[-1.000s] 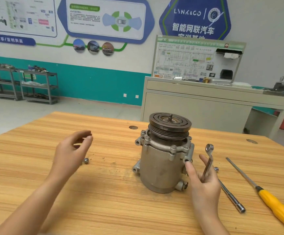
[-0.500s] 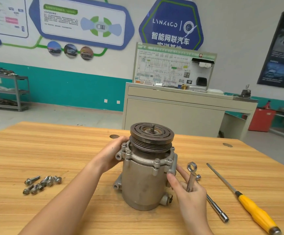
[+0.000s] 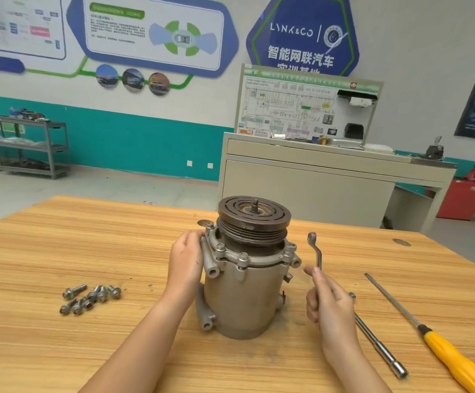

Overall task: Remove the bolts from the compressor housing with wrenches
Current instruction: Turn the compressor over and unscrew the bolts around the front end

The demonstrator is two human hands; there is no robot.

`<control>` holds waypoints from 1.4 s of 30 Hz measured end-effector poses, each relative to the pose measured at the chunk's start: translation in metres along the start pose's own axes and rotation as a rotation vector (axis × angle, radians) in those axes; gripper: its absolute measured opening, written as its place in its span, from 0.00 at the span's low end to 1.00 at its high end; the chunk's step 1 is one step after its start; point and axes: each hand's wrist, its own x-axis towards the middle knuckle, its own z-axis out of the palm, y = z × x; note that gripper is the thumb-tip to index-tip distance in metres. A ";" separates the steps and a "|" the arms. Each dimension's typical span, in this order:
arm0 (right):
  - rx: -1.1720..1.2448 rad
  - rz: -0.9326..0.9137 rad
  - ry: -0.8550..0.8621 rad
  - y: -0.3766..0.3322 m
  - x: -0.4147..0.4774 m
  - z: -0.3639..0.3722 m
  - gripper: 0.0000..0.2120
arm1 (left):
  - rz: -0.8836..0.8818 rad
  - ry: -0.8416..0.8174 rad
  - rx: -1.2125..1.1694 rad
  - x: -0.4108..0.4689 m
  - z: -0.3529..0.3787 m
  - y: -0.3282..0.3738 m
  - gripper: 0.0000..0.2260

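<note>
The grey compressor housing (image 3: 242,299) stands upright on the wooden table (image 3: 89,251), a dark pulley (image 3: 254,212) on top. Several bolts (image 3: 243,256) sit in its upper flange. My left hand (image 3: 186,262) rests on the housing's left side at the flange, fingers wrapped against it. My right hand (image 3: 327,302) holds a bent ring wrench (image 3: 315,249) upright, just right of the housing and apart from it. Several removed bolts (image 3: 90,297) lie in a cluster on the table at the left.
A socket extension bar (image 3: 381,344) lies right of my right hand. A long screwdriver with a yellow handle (image 3: 454,361) lies further right. A beige cabinet (image 3: 315,188) stands beyond the table's far edge.
My left hand went from open in the air onto the housing's left flange. The housing has turned. My right hand came off the housing and now holds the wrench clear of it.
</note>
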 end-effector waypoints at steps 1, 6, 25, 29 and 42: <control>-0.041 -0.030 0.001 0.003 -0.002 -0.001 0.10 | 0.021 0.027 -0.005 -0.001 -0.001 -0.001 0.12; -0.254 -0.237 0.008 0.001 -0.014 -0.011 0.14 | 0.090 0.062 -0.023 -0.001 -0.003 -0.008 0.12; -1.898 -0.614 -0.199 -0.112 -0.054 -0.001 0.31 | 0.124 0.021 -0.038 -0.002 -0.004 -0.011 0.11; -1.969 -0.671 -0.310 -0.117 -0.051 0.004 0.32 | 0.120 0.009 -0.039 -0.002 -0.005 -0.011 0.11; -1.954 -0.908 -0.462 -0.125 0.026 -0.032 0.30 | 0.465 -0.063 -0.024 -0.028 -0.007 -0.024 0.18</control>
